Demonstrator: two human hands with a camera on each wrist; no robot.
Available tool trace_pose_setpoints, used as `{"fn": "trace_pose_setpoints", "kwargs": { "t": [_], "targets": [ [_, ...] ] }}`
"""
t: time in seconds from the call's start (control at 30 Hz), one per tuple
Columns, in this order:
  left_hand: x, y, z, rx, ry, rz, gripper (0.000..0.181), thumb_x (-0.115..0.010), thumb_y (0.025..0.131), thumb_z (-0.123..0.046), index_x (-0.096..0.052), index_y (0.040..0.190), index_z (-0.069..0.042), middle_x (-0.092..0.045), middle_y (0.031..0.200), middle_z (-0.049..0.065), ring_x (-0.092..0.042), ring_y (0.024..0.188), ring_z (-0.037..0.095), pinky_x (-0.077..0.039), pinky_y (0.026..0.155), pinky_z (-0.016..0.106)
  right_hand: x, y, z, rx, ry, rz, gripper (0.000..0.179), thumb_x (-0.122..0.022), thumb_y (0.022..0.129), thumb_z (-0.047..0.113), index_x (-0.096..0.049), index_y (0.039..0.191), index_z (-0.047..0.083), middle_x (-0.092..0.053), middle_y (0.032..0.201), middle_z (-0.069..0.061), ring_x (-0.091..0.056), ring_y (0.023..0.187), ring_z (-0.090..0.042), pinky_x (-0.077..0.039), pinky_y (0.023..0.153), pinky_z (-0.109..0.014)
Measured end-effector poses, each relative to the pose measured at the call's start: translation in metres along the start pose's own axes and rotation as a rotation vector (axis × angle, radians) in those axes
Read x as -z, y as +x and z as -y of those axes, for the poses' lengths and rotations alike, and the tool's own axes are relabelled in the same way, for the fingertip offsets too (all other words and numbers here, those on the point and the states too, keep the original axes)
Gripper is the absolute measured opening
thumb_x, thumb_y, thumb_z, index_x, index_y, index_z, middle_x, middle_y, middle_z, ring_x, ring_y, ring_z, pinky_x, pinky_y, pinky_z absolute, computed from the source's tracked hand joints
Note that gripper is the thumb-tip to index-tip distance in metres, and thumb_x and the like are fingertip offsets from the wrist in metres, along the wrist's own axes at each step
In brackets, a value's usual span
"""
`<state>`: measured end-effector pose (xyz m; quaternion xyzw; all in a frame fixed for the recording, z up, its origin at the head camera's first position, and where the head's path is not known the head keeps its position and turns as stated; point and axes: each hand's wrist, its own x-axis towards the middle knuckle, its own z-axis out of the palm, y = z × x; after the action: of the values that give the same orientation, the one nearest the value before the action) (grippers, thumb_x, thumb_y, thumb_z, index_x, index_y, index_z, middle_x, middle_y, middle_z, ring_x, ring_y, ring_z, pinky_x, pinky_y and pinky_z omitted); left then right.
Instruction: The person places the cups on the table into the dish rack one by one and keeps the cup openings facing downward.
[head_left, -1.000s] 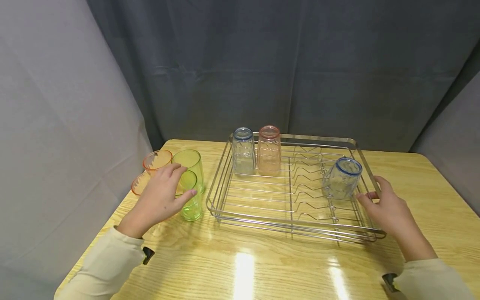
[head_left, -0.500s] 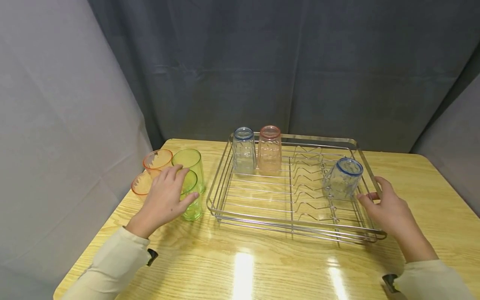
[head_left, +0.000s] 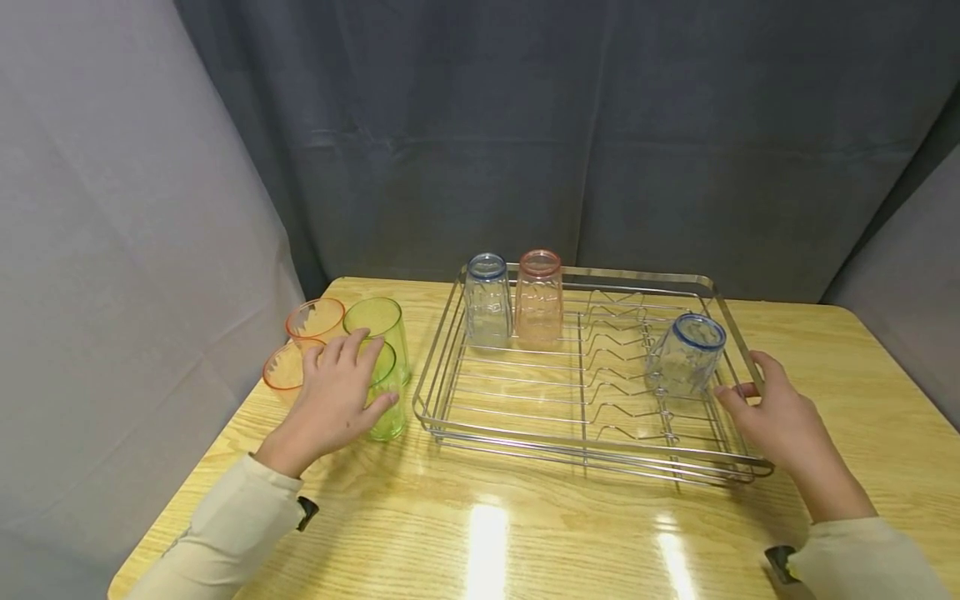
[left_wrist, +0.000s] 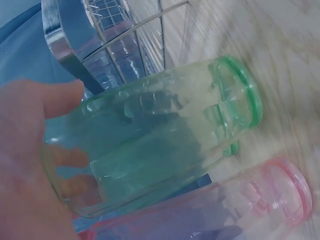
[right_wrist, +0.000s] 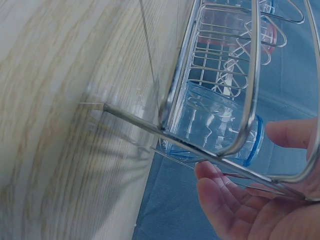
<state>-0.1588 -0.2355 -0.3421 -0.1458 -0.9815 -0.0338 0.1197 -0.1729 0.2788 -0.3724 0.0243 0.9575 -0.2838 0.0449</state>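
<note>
In my head view, the left hand (head_left: 333, 396) has its thumb and fingers curled round the front green glass (head_left: 386, 417), which stands on the worktop (head_left: 390, 533) left of the wire rack (head_left: 633, 276). I see the rear green glass (head_left: 388, 333) just behind it and two orange glasses (head_left: 315, 319) to the left. The right hand (head_left: 780, 421) grasps the rack's right side; inside stand a blue-ringed glass (head_left: 489, 304) and a pink-ringed glass (head_left: 540, 304), while a tilted blue glass (head_left: 686, 354) leans near that hand. My left wrist view shows the thumb on one side of the front green glass and fingers visible through it, with a pinkish glass (left_wrist: 210, 215) close by. On my right wrist view, the rack's rim passes between thumb and fingers, the tilted blue glass just inside the wires.
</note>
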Motion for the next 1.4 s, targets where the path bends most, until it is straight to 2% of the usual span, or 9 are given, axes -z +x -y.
{"fn": "trace_pose_setpoints", "kwargs": {
  "t": [0.37,0.7,1.13,1.4],
  "targets": [
    [0.0,-0.002,-0.005,-0.015,0.013,0.004,0.076,-0.066,0.092,-0.045,-0.035,0.151,-0.009,-0.035,0.155,0.021,-0.036,0.136,0.045,-0.03,0.103,0.064,0.0,0.0,0.0,-0.009,0.01,0.011,0.091,-0.035,0.103,0.053,0.01,0.154,-0.008,-0.042,0.139,-0.044,-0.048,0.112,-0.065,-0.05,0.071,-0.057],
    [-0.003,-0.004,-0.009,-0.026,0.038,-0.038,0.077,-0.069,0.09,-0.045,-0.037,0.15,-0.008,-0.039,0.15,0.021,-0.038,0.135,0.043,-0.033,0.103,0.062,0.0,0.001,0.0,-0.026,0.008,0.002,0.091,-0.035,0.103,0.052,0.01,0.154,-0.007,-0.041,0.139,-0.043,-0.047,0.114,-0.065,-0.049,0.073,-0.059],
    [-0.005,-0.006,-0.016,-0.076,0.013,-0.092,0.071,-0.072,0.088,-0.042,-0.044,0.144,-0.007,-0.044,0.143,0.025,-0.043,0.133,0.043,-0.034,0.108,0.06,-0.001,0.002,0.0,-0.016,0.025,0.0,0.093,-0.036,0.101,0.056,0.01,0.155,-0.006,-0.042,0.139,-0.043,-0.048,0.112,-0.064,-0.049,0.072,-0.058],
    [-0.003,-0.009,-0.017,-0.09,-0.023,-0.086,0.075,-0.074,0.085,-0.046,-0.046,0.145,-0.01,-0.045,0.14,0.024,-0.046,0.128,0.041,-0.042,0.105,0.058,-0.001,0.001,0.0,-0.021,0.022,0.005,0.093,-0.035,0.101,0.056,0.009,0.154,-0.007,-0.042,0.139,-0.043,-0.047,0.113,-0.065,-0.049,0.072,-0.059]
  ]
}}
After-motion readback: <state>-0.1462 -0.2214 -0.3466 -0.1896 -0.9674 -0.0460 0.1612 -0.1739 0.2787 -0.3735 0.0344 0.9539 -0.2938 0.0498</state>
